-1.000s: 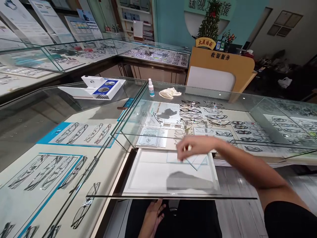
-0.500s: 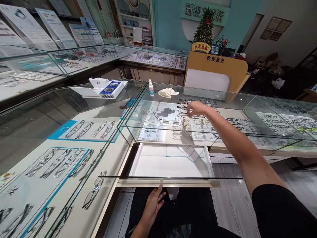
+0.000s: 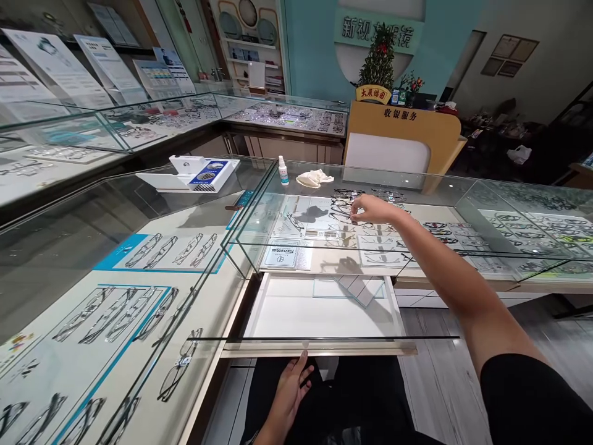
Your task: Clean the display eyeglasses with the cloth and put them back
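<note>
My right hand reaches across the glass counter top, thumb and fingers pinched on a pair of eyeglasses at the lower end of a column of frames. The lens side away from my fingers shows; the part inside the pinch is hidden. More eyeglasses lie beside and beyond this hand. Down at my lap, my left hand holds nothing, its fingers loosely apart. Its index fingertip meets the front edge of the pulled-out white drawer.
A white spray bottle and a crumpled cream cloth stand on the glass top. An unfolded white-and-blue box rests to the left. Glass showcases with eyeglasses flank me. Beyond is a yellow cashier desk.
My right hand has shifted slightly down its column of eyeglasses, fingers still pinched. The left hand stays at the drawer edge. The view has tilted slightly upward.
</note>
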`<state>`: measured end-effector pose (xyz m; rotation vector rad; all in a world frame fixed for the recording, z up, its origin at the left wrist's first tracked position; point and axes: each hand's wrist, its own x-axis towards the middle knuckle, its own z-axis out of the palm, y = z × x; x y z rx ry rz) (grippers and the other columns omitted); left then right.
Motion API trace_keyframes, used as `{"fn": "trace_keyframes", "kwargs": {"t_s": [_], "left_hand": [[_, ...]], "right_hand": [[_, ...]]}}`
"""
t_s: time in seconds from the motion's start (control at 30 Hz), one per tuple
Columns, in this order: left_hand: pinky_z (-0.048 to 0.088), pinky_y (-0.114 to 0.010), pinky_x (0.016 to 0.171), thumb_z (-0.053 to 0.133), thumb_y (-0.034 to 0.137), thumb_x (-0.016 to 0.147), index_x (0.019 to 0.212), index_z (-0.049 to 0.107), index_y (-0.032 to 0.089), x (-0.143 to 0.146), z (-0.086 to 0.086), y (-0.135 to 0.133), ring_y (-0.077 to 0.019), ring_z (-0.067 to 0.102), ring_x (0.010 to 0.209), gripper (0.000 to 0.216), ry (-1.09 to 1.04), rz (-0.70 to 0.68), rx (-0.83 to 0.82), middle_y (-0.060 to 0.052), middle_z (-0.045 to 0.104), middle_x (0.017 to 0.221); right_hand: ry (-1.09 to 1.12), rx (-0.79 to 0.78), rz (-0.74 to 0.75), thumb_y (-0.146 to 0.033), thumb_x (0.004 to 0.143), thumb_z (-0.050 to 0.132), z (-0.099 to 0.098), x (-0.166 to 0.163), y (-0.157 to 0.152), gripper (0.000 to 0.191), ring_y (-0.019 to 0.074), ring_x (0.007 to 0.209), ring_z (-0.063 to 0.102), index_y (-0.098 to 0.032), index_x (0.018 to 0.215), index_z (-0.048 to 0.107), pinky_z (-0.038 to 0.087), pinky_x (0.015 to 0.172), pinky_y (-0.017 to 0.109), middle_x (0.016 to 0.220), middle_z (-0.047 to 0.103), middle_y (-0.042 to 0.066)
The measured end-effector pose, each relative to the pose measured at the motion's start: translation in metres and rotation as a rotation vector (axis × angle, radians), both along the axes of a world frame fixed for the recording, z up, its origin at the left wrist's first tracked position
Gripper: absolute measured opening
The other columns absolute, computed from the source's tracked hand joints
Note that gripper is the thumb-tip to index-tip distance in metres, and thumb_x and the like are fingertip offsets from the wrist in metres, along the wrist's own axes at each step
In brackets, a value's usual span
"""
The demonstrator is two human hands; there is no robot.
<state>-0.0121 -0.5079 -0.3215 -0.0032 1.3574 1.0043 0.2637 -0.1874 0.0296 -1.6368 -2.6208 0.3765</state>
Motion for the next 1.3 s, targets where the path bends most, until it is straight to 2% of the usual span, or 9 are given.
{"fn": "trace_keyframes", "kwargs": {"t_s": [0.1, 0.17, 0.27, 0.33, 0.5, 0.67, 0.83, 1.03, 1.3], "left_hand": [[0.050, -0.021, 0.058, 0.102, 0.025, 0.082, 0.104, 0.067, 0.018, 0.000, -0.005, -0.001, -0.0157, 0.077, 0.082, 0.043, -0.005, -0.001, -0.002, -0.003, 0.072, 0.101], [0.051, -0.021, 0.058, 0.102, 0.026, 0.082, 0.106, 0.068, 0.017, 0.001, -0.007, -0.001, -0.0151, 0.077, 0.082, 0.043, -0.012, -0.002, 0.002, -0.002, 0.071, 0.099], [0.051, -0.021, 0.058, 0.103, 0.028, 0.081, 0.109, 0.069, 0.016, 0.003, -0.006, 0.000, -0.0145, 0.076, 0.081, 0.046, -0.022, -0.003, 0.009, -0.003, 0.071, 0.100], [0.051, -0.021, 0.057, 0.106, 0.029, 0.078, 0.108, 0.068, 0.016, 0.006, -0.003, 0.000, -0.0145, 0.076, 0.080, 0.049, -0.020, 0.004, 0.003, -0.003, 0.071, 0.101], [0.053, -0.021, 0.059, 0.105, 0.029, 0.080, 0.104, 0.065, 0.017, 0.009, 0.007, 0.000, -0.0141, 0.075, 0.079, 0.048, -0.030, 0.028, -0.001, -0.005, 0.072, 0.105], [0.053, -0.022, 0.059, 0.099, 0.026, 0.087, 0.108, 0.065, 0.017, 0.010, 0.009, -0.002, -0.0143, 0.076, 0.080, 0.040, -0.028, 0.026, -0.013, -0.005, 0.071, 0.107], [0.054, -0.022, 0.061, 0.101, 0.027, 0.085, 0.109, 0.066, 0.018, 0.008, 0.006, -0.004, -0.0137, 0.077, 0.082, 0.043, -0.028, 0.024, -0.008, -0.006, 0.072, 0.110], [0.054, -0.023, 0.063, 0.099, 0.026, 0.084, 0.107, 0.066, 0.019, 0.007, 0.001, -0.003, -0.0158, 0.078, 0.085, 0.041, -0.018, 0.013, -0.016, -0.006, 0.073, 0.112], [0.052, -0.024, 0.064, 0.103, 0.030, 0.077, 0.102, 0.063, 0.019, 0.008, -0.005, -0.003, -0.0180, 0.078, 0.088, 0.049, 0.023, 0.006, -0.023, -0.007, 0.071, 0.114]], "right_hand": [[0.194, -0.191, 0.166, -0.030, 0.102, 0.071, 0.012, -0.002, -0.038, 0.019, 0.0261, 0.114, 0.073, -0.017, 0.103, 0.084, 0.051, 0.094, 0.034, 0.124, 0.083, 0.011], [0.236, -0.390, 0.304, -0.031, 0.100, 0.071, 0.010, -0.007, -0.067, 0.017, 0.0237, 0.109, 0.074, -0.018, 0.100, 0.083, 0.051, 0.095, 0.034, 0.117, 0.084, 0.008], [0.204, -0.626, 0.406, -0.037, 0.101, 0.073, -0.016, -0.018, -0.105, 0.020, 0.0219, 0.103, 0.074, -0.019, 0.100, 0.084, 0.050, 0.093, 0.033, 0.113, 0.083, 0.006], [0.149, -0.662, 0.384, -0.034, 0.100, 0.073, -0.046, -0.024, -0.118, 0.019, 0.0224, 0.100, 0.073, -0.019, 0.098, 0.084, 0.050, 0.087, 0.033, 0.113, 0.084, 0.007], [-0.050, -0.490, 0.246, -0.020, 0.097, 0.073, -0.124, -0.030, -0.101, 0.014, 0.0238, 0.103, 0.076, -0.018, 0.096, 0.087, 0.049, 0.081, 0.030, 0.114, 0.086, 0.009], [-0.107, -0.283, 0.113, -0.017, 0.098, 0.071, -0.171, -0.040, -0.049, 0.017, 0.0320, 0.119, 0.071, -0.014, 0.105, 0.087, 0.046, 0.091, 0.034, 0.127, 0.083, 0.017], [-0.141, -0.163, 0.083, -0.023, 0.102, 0.068, -0.201, -0.049, -0.012, 0.023, 0.0363, 0.127, 0.067, -0.013, 0.109, 0.088, 0.044, 0.099, 0.037, 0.121, 0.083, 0.020], [-0.137, -0.119, 0.081, -0.026, 0.102, 0.066, -0.235, -0.041, -0.001, 0.025, 0.0355, 0.126, 0.065, -0.014, 0.104, 0.087, 0.042, 0.104, 0.039, 0.125, 0.081, 0.019], [-0.122, -0.122, 0.069, -0.038, 0.102, 0.063, -0.245, -0.034, 0.006, 0.030, 0.0355, 0.124, 0.061, -0.018, 0.100, 0.086, 0.040, 0.108, 0.042, 0.126, 0.079, 0.016]]}}
